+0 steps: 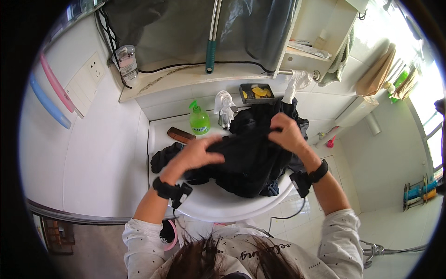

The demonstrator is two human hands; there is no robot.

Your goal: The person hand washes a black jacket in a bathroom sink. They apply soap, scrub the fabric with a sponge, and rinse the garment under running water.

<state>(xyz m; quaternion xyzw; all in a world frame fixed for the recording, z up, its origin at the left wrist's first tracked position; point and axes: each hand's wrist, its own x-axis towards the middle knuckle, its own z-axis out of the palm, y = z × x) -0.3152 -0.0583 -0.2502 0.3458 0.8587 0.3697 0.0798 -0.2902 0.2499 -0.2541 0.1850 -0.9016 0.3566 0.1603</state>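
Black clothing lies heaped over a white washbasin, with a dark blue piece showing at its lower right edge. My right hand grips the upper part of the black cloth between thumb and fingers. On the left side, my left hand is over the cloth, thumb and fingers apart; it is slightly blurred, and whether its fingertips touch the fabric cannot be told. A metal faucet with a white cloth wrapped on it stands behind the heap.
A green pump bottle and a brown comb sit at the basin's back left. Behind are a dark soap tray with yellow pieces and a ledge carrying a cable. White cloth hangs from a rail.
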